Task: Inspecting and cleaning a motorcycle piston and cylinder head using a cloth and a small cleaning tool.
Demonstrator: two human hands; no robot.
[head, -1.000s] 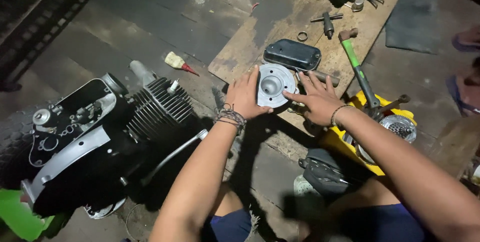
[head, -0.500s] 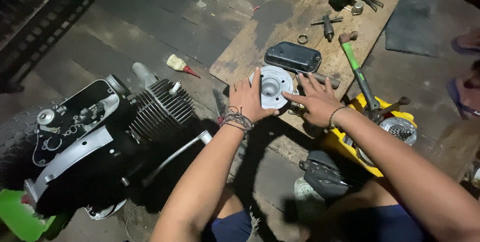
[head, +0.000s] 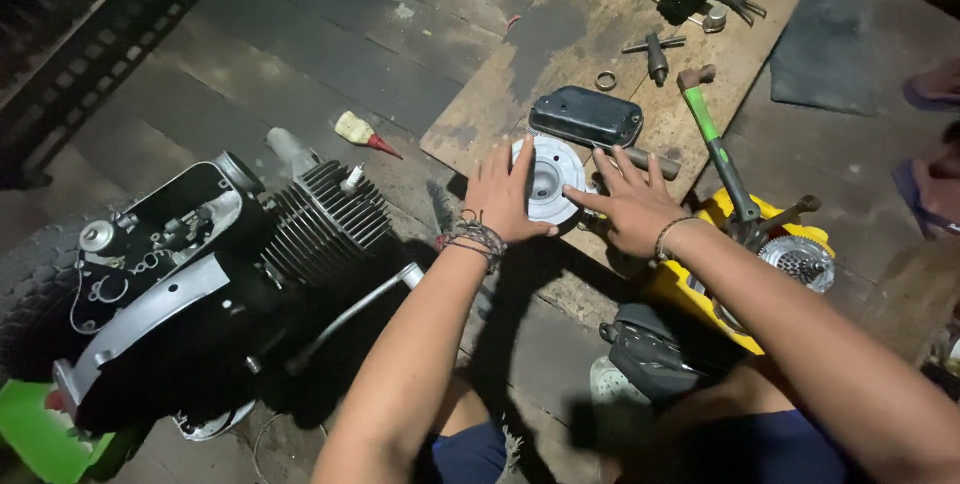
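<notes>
Hands [head: 505, 196] seemingly unmoved, both touching round metal cover [head: 546, 180].

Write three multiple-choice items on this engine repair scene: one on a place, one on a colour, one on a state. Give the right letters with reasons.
1. Where does the dark oblong cover lie?
A. On the wooden board, just beyond the round metal part
B. On top of the engine
C. In the yellow tray

2. What colour is the hammer handle?
A. Red
B. Green
C. Blue

3. How is the round metal part handled?
A. It lies untouched
B. One hand lifts it high
C. Both hands rest on it on the board

Answers:
1 A: the cover sits on the wooden board behind the part, away from the finned engine.
2 B: the upper handle is bright green.
3 C: the left hand and the right hand both touch it, fingers spread.
</notes>
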